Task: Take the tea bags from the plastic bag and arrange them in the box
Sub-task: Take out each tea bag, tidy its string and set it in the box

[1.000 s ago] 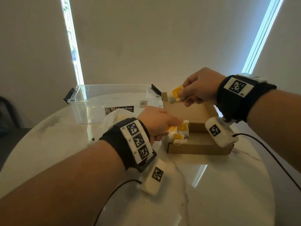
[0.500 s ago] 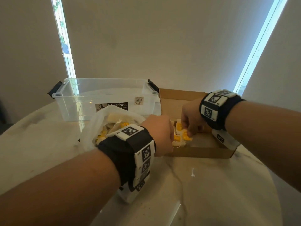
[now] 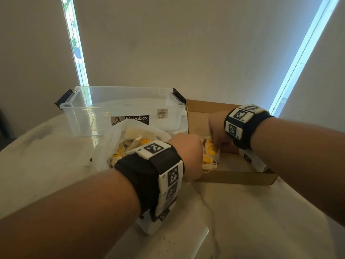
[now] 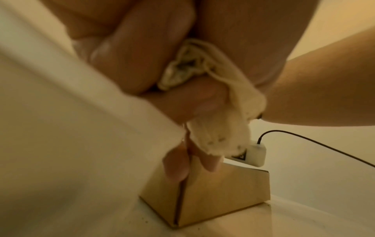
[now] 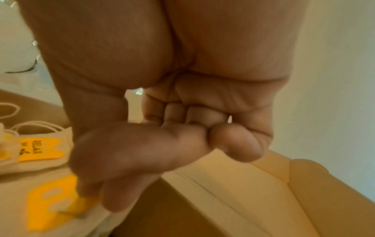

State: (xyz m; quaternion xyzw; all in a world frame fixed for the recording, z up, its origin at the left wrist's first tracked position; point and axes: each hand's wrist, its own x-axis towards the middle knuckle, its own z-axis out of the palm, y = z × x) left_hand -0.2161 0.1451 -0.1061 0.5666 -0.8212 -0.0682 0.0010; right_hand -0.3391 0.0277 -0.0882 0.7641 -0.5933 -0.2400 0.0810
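An open cardboard box (image 3: 233,177) stands on the table. My left hand (image 3: 194,157) is at its left edge, fingers curled round a bunch of cream tea bags (image 4: 219,99). My right hand (image 3: 214,143) is down inside the box, where thumb and forefinger pinch a tea bag with a yellow tag (image 5: 52,203). More tea bags (image 3: 209,161) lie in the box's left part, one of them tagged "RELAX" (image 5: 38,149). The white plastic bag (image 3: 112,139) lies open left of the box with several tea bags inside.
A clear, lidless storage tub (image 3: 121,109) stands behind the plastic bag, touching the box's back left corner. The round marble table (image 3: 242,221) extends in front of the box. The right part of the box floor (image 3: 235,165) is bare. A wall is close behind.
My right hand has come down from above the box's back wall into the box with its tea bag. The left hand stays at the box's left edge.
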